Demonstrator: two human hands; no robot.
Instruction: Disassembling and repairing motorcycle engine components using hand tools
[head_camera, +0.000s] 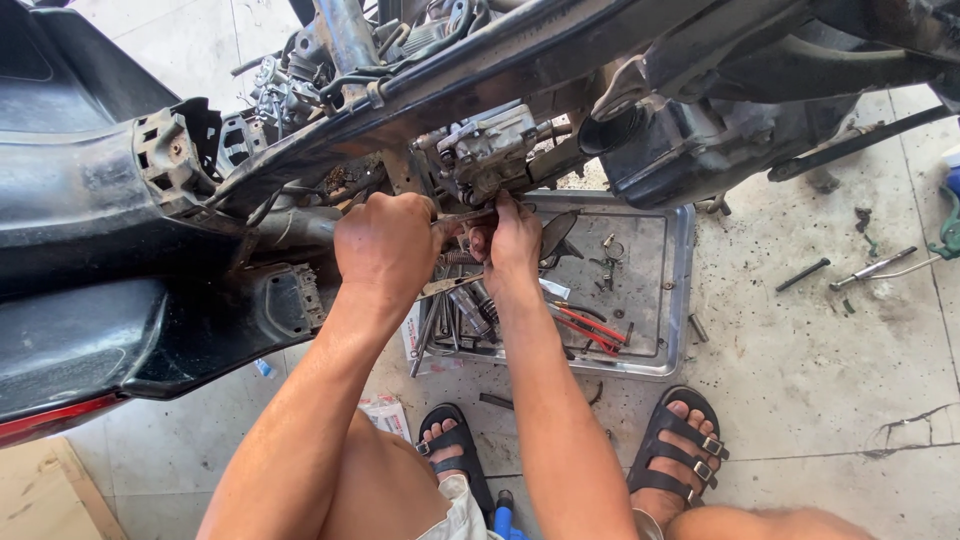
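Overhead, frame (480, 70), both hands clenched (left (388, 245), right (512, 240)) on wrench (468, 216), tray (680, 300) below.

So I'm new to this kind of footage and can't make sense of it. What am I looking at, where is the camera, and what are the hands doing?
The camera sits on the person's head and looks down, so you see their own arms, knees and sandalled feet. In front of them is a stripped-down motor scooter with its body panels off, so the frame and engine parts show. The left hand is closed around a slim metal tool, pressed up under the engine. The right hand reaches beside it, fingers on the same spot. Below them, on the tiled floor, lies a metal tray holding red-handled pliers, other tools and small parts. More loose tools lie on the floor to the right.
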